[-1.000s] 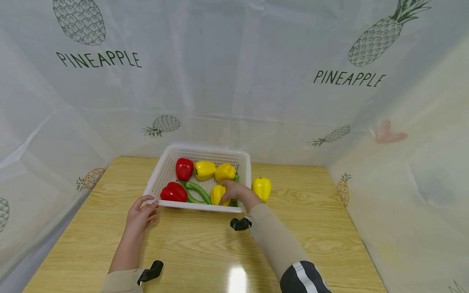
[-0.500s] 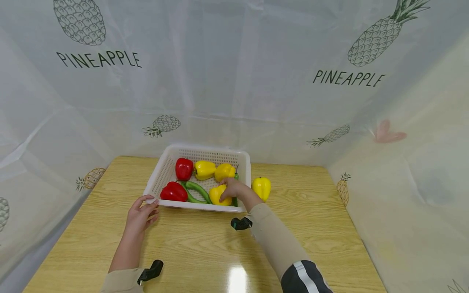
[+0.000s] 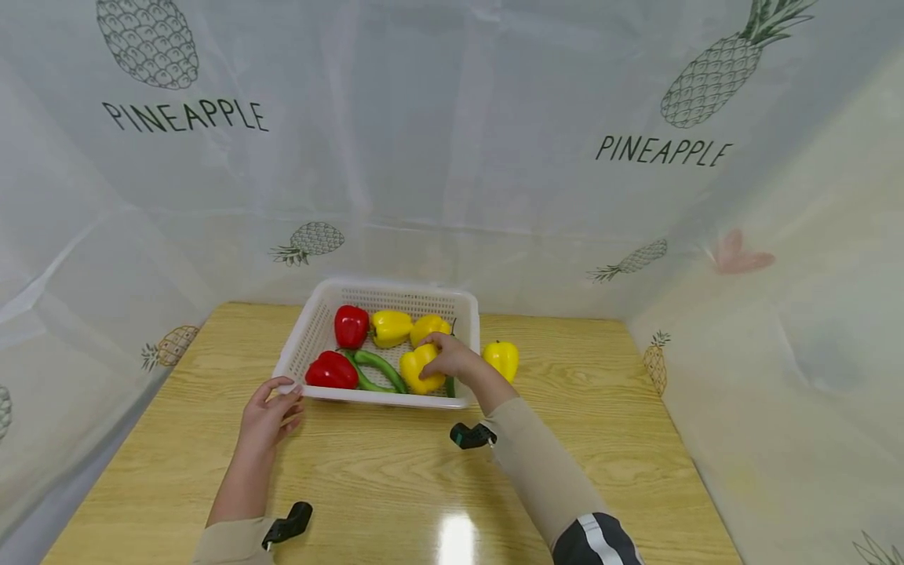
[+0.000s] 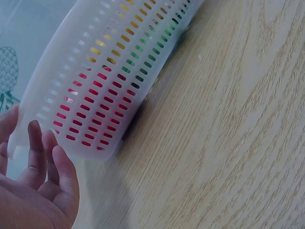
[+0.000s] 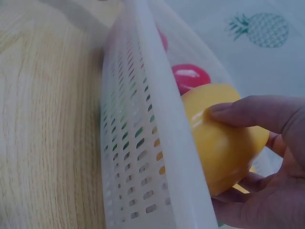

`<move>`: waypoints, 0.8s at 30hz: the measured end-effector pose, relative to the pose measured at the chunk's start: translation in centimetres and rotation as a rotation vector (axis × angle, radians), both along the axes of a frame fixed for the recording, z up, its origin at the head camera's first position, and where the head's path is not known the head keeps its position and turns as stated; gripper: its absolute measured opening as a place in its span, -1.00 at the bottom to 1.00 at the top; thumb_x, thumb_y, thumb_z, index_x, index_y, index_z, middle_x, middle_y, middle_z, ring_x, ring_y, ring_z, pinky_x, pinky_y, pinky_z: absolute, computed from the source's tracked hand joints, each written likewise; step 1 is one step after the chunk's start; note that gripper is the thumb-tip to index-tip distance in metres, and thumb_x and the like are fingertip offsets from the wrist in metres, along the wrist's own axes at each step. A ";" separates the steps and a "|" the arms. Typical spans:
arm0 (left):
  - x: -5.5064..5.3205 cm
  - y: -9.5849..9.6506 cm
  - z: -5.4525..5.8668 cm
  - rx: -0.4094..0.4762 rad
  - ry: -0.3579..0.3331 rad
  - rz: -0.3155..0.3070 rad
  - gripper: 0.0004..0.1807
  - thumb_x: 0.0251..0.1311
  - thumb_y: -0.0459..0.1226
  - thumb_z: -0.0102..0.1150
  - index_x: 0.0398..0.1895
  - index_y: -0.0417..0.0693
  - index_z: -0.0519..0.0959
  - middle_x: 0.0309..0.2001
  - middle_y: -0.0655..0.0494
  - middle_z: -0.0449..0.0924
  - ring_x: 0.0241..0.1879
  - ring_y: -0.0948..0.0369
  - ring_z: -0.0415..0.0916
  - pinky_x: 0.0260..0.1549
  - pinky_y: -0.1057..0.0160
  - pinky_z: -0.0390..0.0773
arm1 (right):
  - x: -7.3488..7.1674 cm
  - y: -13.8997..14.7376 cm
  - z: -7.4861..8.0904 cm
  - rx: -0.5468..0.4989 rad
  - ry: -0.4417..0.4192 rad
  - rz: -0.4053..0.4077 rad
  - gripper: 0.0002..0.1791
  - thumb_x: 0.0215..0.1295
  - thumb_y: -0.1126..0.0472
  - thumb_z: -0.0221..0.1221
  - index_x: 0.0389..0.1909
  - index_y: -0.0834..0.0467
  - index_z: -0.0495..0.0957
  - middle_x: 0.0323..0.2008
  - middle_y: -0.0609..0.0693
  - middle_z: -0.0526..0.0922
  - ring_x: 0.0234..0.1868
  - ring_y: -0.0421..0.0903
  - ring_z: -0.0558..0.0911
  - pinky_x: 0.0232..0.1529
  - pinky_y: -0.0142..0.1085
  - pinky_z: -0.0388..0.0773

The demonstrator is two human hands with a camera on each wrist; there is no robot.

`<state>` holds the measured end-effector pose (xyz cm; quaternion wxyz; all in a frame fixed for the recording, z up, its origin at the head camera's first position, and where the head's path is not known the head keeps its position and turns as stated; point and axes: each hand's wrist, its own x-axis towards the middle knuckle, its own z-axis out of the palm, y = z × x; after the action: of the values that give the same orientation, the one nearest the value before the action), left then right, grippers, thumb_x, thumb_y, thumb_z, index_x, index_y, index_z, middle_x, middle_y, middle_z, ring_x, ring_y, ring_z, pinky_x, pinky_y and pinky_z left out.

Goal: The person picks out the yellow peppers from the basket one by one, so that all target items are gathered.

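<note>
My right hand (image 3: 452,357) grips a yellow bell pepper (image 5: 224,138) just inside the near rim of a white plastic basket (image 3: 395,398), thumb on the near side and fingers behind. My left hand (image 3: 271,412) pinches the basket's rim at its front left corner; in the left wrist view that hand (image 4: 43,191) has its thumb and fingers at the corner. Inside the basket are a red bell pepper (image 3: 351,326) at the back, another red bell pepper (image 3: 332,370) in front, two more yellow bell peppers (image 3: 391,328) and long green chili peppers (image 3: 381,369).
One yellow bell pepper (image 3: 501,360) stands on the wooden table (image 3: 565,439) just right of the basket. Behind the table and at its sides hangs a pale curtain (image 3: 424,157) printed with pineapples. Both wrists carry small black cameras (image 3: 472,435).
My right hand has lifted the yellow bell pepper a little and shifted it slightly back within the basket. The left hand keeps its hold on the corner; the head view has shifted slightly.
</note>
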<state>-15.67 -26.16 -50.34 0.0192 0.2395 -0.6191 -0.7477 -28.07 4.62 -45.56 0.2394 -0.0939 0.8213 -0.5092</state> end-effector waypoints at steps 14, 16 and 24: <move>-0.1 0.0 -0.1 0.010 -0.002 -0.006 -0.78 0.29 -0.18 0.25 -0.06 0.14 0.46 -0.44 0.32 0.65 -0.42 0.31 0.60 -0.38 0.35 0.62 | 1.8 2.4 1.9 -0.105 0.000 0.008 -0.39 0.18 0.30 0.32 0.26 0.10 0.36 0.15 0.12 0.41 0.00 0.05 0.51 -0.05 -0.15 0.56; 0.0 0.0 -0.1 0.004 -0.001 -0.007 -0.77 0.29 -0.18 0.25 -0.06 0.14 0.46 -0.45 0.33 0.65 -0.41 0.31 0.60 -0.37 0.34 0.62 | 2.0 2.9 2.1 -0.121 -0.004 0.001 -0.40 0.20 0.30 0.29 0.26 0.08 0.34 0.18 0.14 0.37 0.00 0.06 0.51 -0.04 -0.15 0.56; 0.1 0.1 -0.2 -0.017 -0.005 -0.005 -0.76 0.28 -0.16 0.27 -0.07 0.18 0.44 -0.46 0.33 0.63 -0.40 0.30 0.58 -0.35 0.34 0.61 | 2.9 4.3 2.6 -0.144 0.008 -0.022 -0.43 0.28 0.25 0.22 0.30 0.00 0.33 0.25 0.18 0.25 0.03 0.07 0.47 -0.03 -0.15 0.50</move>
<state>-15.56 -26.04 -50.52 0.0177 0.2398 -0.6261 -0.7418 -25.12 8.92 -42.94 0.2230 -0.1039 0.7845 -0.5692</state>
